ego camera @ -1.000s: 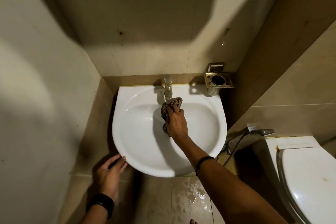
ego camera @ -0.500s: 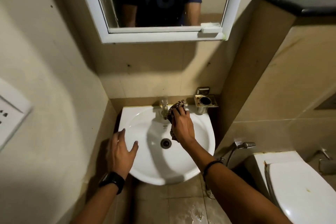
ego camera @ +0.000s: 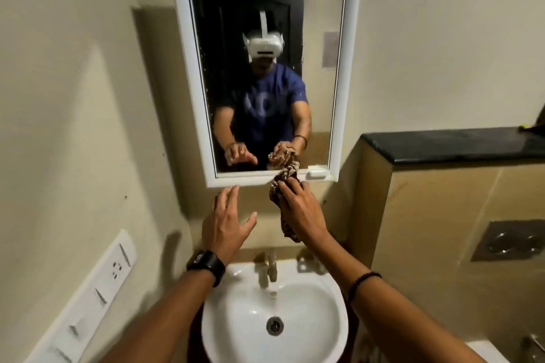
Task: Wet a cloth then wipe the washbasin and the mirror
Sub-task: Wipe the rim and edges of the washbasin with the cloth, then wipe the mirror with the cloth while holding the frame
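Observation:
The white-framed mirror (ego camera: 265, 23) hangs on the wall above the white washbasin (ego camera: 318, 330). My right hand (ego camera: 300, 212) grips a bunched brown patterned cloth (ego camera: 281, 183) and holds its top at the mirror's lower frame, right of centre. My left hand (ego camera: 225, 224) hovers in the air just below the frame, fingers spread and holding nothing. A metal tap (ego camera: 269, 268) stands at the back of the basin, and the drain (ego camera: 275, 325) lies in the bowl's middle.
A switch and socket panel (ego camera: 97, 295) is on the left wall. A black ledge (ego camera: 454, 144) tops the tiled partition on the right, with a flush plate (ego camera: 510, 240) below. A small white block (ego camera: 317, 170) sits on the mirror's lower frame.
Both hands rose from the washbasin to the mirror's lower edge. The right hand carried the cloth up from the tap, the left left the basin rim, and the view tilted upward.

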